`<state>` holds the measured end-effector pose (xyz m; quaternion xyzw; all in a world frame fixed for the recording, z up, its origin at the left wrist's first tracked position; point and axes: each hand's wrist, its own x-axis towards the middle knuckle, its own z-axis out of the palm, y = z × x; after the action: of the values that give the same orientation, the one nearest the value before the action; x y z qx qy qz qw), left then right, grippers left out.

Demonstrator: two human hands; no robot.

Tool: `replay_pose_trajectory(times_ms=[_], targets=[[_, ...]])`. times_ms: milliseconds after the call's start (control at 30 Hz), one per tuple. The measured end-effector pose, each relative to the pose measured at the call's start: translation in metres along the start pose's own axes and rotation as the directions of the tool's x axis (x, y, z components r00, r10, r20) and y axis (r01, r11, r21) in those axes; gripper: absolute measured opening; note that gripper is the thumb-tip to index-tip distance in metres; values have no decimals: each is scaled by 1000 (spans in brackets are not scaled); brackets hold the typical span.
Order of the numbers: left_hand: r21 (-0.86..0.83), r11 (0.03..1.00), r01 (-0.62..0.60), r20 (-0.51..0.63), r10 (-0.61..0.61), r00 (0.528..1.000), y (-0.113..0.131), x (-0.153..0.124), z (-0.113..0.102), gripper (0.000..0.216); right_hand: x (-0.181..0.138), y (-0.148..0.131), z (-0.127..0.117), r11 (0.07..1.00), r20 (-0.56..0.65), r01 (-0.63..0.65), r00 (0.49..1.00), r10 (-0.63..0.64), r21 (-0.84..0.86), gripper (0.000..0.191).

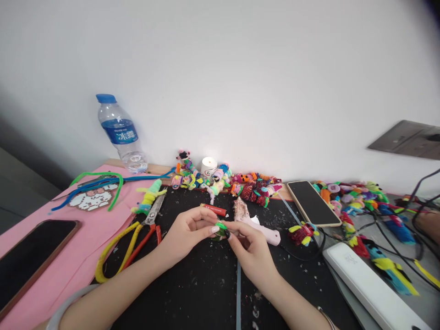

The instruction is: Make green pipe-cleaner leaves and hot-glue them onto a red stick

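Note:
Between my two hands, above the black mat [192, 293], is a small bright green pipe-cleaner piece [222, 226], mostly covered by fingers. My left hand [192, 231] pinches it from the left with thumb and fingers. From the right, my right hand [250, 247] pinches the same piece, its dark-nailed thumb on the near side. Just behind the hands lie a red lighter [216, 210] and a pale pink hot glue gun [261, 230]. Scissors [129, 245] with yellow and red handles lie left of my left hand, their blades beside a yellow-green pipe-cleaner figure [147, 198].
A water bottle [120, 133] stands at the back left by pink paper [74, 256]. Pipe-cleaner figures [250, 190] and a white paper cup [208, 167] line the wall. Phones [314, 203], cables [381, 250] and a white power bank [371, 286] lie right. Another person's hand [428, 224] shows there.

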<state>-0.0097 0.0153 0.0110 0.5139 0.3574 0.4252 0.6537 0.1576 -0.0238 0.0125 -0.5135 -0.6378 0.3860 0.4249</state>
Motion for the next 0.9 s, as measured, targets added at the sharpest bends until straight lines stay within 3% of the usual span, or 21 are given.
replay_pose_trajectory(times_ms=[267,433,567,667,800,900], targets=[[-57,998,-25,41,27,999,1,0,1,30,-2,3,2,994,-73,74,994,-80,-75,28],[-20,1000,-19,40,19,999,0,0,1,31,-3,0,4,989,-51,115,991,-120,-90,24],[16,1000,-21,8,21,1000,0,1,0,28,-2,-1,2,978,-21,169,985,-173,-123,35],[16,999,-27,-30,28,999,1,2,-2,26,2,-2,-9,953,-43,228,970,-241,-201,34],[-22,1000,16,-91,-18,996,2,2,-4,27,6,1,-34,899,-202,165,943,-264,-406,6],[-67,997,42,-117,-50,992,1,3,-5,27,4,11,-57,808,-170,136,945,-280,-573,4]])
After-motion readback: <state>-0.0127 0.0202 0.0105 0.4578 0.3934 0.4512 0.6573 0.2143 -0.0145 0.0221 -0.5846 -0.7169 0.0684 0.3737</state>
